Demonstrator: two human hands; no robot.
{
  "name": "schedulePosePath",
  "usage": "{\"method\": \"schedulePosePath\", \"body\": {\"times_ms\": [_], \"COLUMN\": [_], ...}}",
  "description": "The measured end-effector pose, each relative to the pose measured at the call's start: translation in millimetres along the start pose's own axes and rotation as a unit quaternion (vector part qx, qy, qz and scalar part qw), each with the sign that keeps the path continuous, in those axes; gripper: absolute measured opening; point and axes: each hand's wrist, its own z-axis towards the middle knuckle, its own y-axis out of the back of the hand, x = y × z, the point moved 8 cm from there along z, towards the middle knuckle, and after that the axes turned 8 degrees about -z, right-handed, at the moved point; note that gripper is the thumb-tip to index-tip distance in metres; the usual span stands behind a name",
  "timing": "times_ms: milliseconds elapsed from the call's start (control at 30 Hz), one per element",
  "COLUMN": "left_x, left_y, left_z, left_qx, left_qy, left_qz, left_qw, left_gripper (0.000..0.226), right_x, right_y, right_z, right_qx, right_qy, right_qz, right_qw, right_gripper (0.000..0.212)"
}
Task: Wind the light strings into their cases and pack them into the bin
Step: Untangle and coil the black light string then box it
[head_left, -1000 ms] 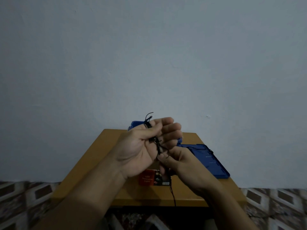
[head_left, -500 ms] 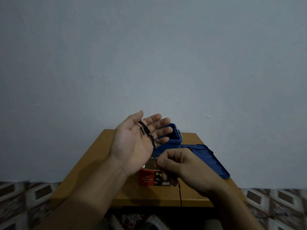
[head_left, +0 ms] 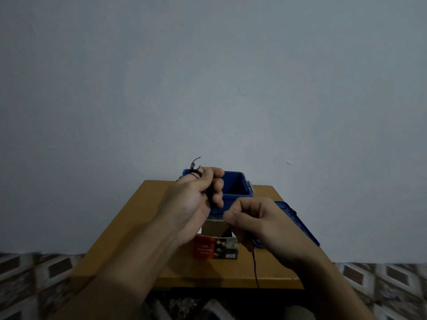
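A thin black light string is looped round my left hand, whose fingers curl over the coils; a loose end sticks up above the knuckles. My right hand pinches the trailing wire, which hangs down past the table's front edge. Below both hands stands the open cardboard case, red-fronted with "LED" print. Behind my left hand sits the open blue bin.
The blue bin lid lies flat on the right, partly under my right hand. A small wooden table stands against a plain grey wall. Patterned floor tiles show on both sides below.
My left hand's fingers, straight half a second ago, have curled over the coils. My right hand has come up closer beside it, still pinching the wire.
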Motion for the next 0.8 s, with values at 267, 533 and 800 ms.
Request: {"method": "schedulePosePath", "body": {"times_ms": [267, 533, 800], "left_x": [-5, 14, 27], "left_y": [5, 6, -22], "left_z": [0, -5, -27], "left_qx": [-0.016, 0.007, 0.157], "left_qy": [-0.025, 0.031, 0.153], "left_qz": [0.068, 0.225, 0.164], "left_qw": [0.997, 0.974, 0.962], "left_gripper": [0.028, 0.042, 0.064], "right_x": [17, 56, 59], "right_y": [11, 19, 24], "right_z": [-3, 5, 11], "right_qx": [-0.023, -0.04, -0.033], "right_qy": [0.007, 0.078, 0.086], "right_qz": [0.028, -0.029, -0.037], "right_qw": [0.999, 0.996, 0.995], "right_gripper": [0.034, 0.027, 0.024]}}
